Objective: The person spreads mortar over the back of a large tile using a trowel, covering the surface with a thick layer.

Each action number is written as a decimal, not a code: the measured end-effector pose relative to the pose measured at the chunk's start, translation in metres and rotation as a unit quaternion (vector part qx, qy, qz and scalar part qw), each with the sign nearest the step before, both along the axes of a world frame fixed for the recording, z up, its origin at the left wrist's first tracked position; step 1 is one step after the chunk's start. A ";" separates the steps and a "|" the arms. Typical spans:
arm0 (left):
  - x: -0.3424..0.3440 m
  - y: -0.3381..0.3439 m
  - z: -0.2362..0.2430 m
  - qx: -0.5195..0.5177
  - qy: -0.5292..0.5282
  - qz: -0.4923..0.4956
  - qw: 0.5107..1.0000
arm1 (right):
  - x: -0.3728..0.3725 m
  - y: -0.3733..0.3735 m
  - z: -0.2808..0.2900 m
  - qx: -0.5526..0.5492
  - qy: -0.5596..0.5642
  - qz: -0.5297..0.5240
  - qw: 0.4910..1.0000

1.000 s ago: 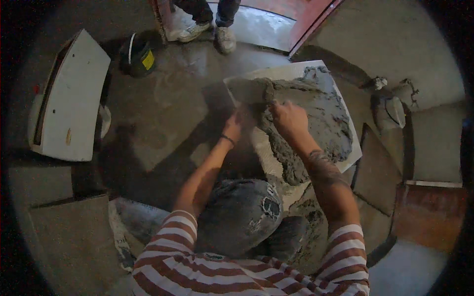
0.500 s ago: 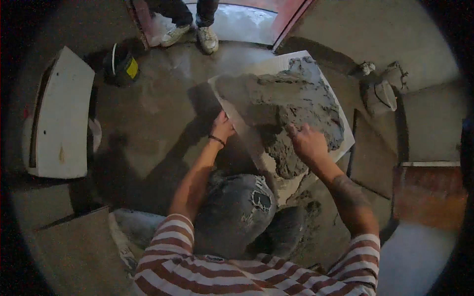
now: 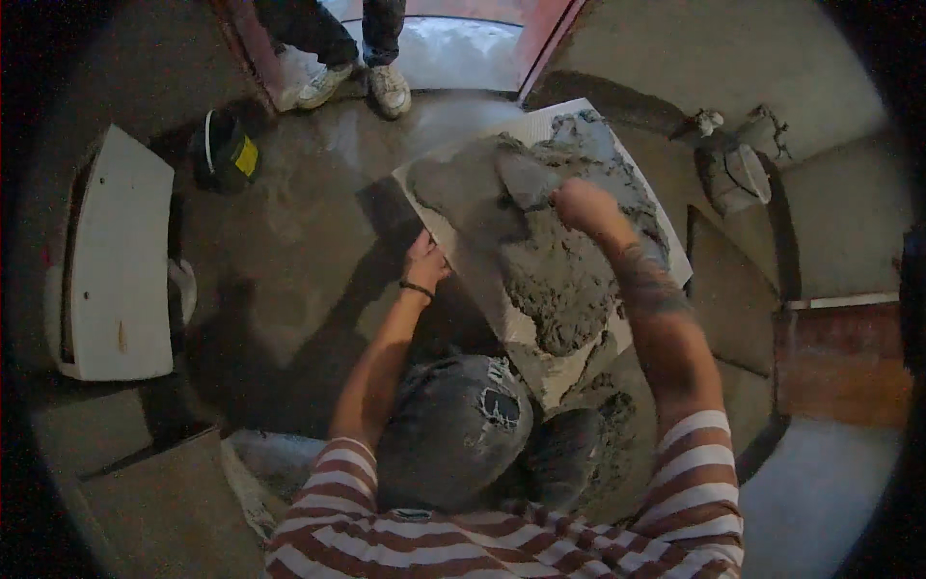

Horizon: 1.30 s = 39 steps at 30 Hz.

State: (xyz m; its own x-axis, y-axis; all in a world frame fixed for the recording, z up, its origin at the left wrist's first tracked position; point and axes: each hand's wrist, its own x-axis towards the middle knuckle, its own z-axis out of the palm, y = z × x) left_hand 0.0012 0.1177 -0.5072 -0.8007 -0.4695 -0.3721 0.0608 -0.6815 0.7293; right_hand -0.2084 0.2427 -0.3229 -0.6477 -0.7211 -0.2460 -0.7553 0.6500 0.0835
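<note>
A white square tile (image 3: 432,214), its ribbed back upward, is tilted before me, thickly coated with wet grey mortar (image 3: 564,280). My left hand (image 3: 427,259) grips the tile's left edge, fingers curled against it. My right hand (image 3: 585,203) is closed on the handle of a trowel (image 3: 526,179), whose grey, mortar-smeared blade lies over the upper part of the coating. More mortar lies on the floor beside my bent knee, under the tile's lower corner.
Another person's legs and shoes (image 3: 389,89) are in the doorway. A dark bucket (image 3: 222,150) stands left, near a white panelled box (image 3: 121,256). At right are a white bucket (image 3: 738,179), pipe fittings (image 3: 709,122) and flat grey boards (image 3: 723,270). Another board (image 3: 154,502) lies lower left.
My right hand moved down to the right across the mortar, then back up with the trowel, smoothing the upper left part. My left hand stays on the tile's edge. The view has shifted slightly.
</note>
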 end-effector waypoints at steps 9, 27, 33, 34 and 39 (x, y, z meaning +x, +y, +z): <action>0.010 -0.008 -0.014 -0.118 -0.043 0.020 0.992 | -0.003 -0.033 0.051 0.059 -0.099 0.009 0.993; 0.004 -0.002 -0.011 0.025 0.012 0.015 1.000 | 0.003 0.056 0.021 -0.010 0.150 0.027 0.988; 0.008 -0.008 -0.021 -0.050 -0.034 -0.017 0.998 | -0.002 0.071 0.035 -0.067 0.097 0.021 0.993; 0.012 -0.012 -0.022 -0.037 -0.017 -0.021 0.999 | 0.008 0.065 0.039 -0.086 0.075 -0.007 0.994; -0.001 -0.007 -0.014 0.014 0.012 0.006 1.000 | 0.013 0.041 0.036 -0.086 0.097 -0.020 0.991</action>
